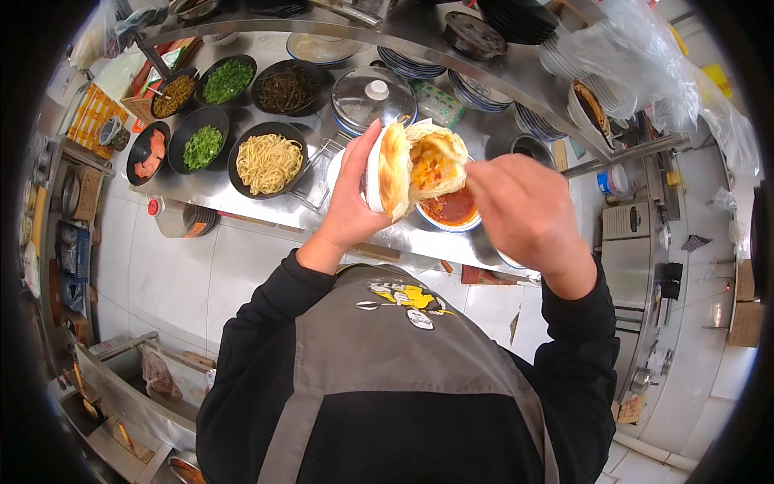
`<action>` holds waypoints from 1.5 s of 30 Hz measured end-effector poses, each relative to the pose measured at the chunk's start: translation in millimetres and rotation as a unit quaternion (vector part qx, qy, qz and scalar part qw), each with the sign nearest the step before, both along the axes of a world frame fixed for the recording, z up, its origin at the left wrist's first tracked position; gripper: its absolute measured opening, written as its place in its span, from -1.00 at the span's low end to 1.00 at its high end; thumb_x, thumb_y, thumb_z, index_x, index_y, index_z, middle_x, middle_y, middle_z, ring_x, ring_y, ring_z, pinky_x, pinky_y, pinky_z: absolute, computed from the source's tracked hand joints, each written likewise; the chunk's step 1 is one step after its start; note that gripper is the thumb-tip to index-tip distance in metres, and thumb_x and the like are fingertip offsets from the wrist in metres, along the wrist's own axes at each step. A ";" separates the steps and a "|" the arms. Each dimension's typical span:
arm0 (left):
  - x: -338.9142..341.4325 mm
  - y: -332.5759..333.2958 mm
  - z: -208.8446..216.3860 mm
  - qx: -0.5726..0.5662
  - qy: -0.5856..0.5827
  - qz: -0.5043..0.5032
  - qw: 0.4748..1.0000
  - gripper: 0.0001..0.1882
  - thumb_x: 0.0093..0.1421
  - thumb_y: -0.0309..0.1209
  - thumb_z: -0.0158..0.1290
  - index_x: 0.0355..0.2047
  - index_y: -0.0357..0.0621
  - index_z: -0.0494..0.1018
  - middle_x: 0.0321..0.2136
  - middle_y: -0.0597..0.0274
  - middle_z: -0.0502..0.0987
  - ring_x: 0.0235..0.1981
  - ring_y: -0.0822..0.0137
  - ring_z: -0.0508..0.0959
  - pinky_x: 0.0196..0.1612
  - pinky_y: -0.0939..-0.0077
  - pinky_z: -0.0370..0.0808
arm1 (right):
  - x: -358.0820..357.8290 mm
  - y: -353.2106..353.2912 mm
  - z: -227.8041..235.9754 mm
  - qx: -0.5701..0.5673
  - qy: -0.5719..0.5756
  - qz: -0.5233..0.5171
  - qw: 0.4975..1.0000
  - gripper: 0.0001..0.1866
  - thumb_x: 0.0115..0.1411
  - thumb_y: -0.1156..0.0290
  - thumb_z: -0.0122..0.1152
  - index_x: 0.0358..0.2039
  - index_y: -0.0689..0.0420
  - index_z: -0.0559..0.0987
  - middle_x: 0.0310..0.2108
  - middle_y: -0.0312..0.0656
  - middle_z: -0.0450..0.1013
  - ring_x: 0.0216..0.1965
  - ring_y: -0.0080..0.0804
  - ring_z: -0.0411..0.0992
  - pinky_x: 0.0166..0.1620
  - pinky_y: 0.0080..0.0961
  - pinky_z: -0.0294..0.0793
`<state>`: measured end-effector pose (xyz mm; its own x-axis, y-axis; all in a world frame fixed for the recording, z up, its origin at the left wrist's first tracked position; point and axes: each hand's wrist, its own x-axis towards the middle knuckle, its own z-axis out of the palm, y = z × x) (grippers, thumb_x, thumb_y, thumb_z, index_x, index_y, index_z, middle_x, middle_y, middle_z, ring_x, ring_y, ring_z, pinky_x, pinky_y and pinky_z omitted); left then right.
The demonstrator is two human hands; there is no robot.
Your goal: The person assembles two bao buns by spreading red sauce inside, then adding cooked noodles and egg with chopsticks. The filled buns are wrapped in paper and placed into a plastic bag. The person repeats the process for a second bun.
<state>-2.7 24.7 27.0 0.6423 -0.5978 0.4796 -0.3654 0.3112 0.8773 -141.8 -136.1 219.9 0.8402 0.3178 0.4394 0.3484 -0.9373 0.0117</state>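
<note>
From my head, one fisheye view looks down close over my left hand (351, 202) and right hand (528, 211), facing the counter (208, 189).

Shiny steel, matt cloth and crisp, flaky crust.
The counter (205, 190) is smooth metal with bright reflections, and the overhead shelf (266, 27) is metal too, with a duller sheen. The flatbread (393, 169) has a browned, dry-looking crust, the filling (430, 164) looks moist and lumpy, and the white wrapper (372, 177) looks like smooth paper. Red sauce (449, 208) shows a wet gloss. The 6 dark bowls (189, 124) are smooth and low in shine; the pot lid (353, 97) is clear and glossy. The apron (403, 355) is matt grey cloth, the sleeves (266, 310) soft black fabric. Crinkled, see-through plastic bags (645, 64) catch light; the jug (169, 218) is translucent plastic, the floor tiles (169, 262) smooth, and the box (746, 324) plain cardboard.
</note>
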 end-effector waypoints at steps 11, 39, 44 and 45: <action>-1.2 -2.2 0.7 0.002 -0.016 0.011 1.000 0.22 -0.13 -0.47 0.46 0.48 -0.14 -0.05 0.31 0.11 0.19 0.34 0.21 0.28 0.37 0.31 0.23 | -6.9 4.1 3.8 -0.035 -0.003 -0.047 0.998 -0.76 0.04 0.67 0.36 -0.23 0.27 0.61 -0.43 -0.10 0.53 -0.47 -0.15 0.51 -0.44 -0.33 0.48; -13.1 -24.1 -4.3 0.013 -0.181 0.057 0.982 0.22 -0.26 -0.40 0.52 0.42 -0.20 0.11 0.20 -0.05 0.26 0.25 0.00 0.31 0.28 0.21 0.32 | -31.0 -10.2 -13.1 0.295 0.014 -0.130 0.946 -0.89 0.19 0.53 0.30 -0.26 0.26 0.67 -0.38 -0.13 0.63 -0.43 -0.47 0.57 -0.40 -0.59 0.50; -17.9 -30.0 -17.0 0.007 -0.091 0.043 0.995 0.24 -0.25 -0.47 0.46 0.45 -0.20 0.03 0.19 0.00 0.25 0.25 0.06 0.30 0.28 0.26 0.29 | -77.8 -61.5 -28.5 0.462 -0.014 -0.252 0.850 -0.86 0.30 0.49 0.25 -0.18 0.23 0.68 -0.49 -0.31 0.54 -0.51 -0.69 0.44 -0.43 -0.70 0.44; -19.6 -31.3 -20.0 -0.002 -0.058 0.034 0.998 0.24 -0.24 -0.48 0.45 0.45 -0.21 0.02 0.19 0.00 0.26 0.25 0.06 0.30 0.28 0.27 0.30 | -88.9 -75.3 -34.9 0.540 -0.038 -0.246 0.804 -0.84 0.34 0.47 0.22 -0.15 0.22 0.68 -0.49 -0.33 0.52 -0.51 -0.72 0.42 -0.42 -0.71 0.43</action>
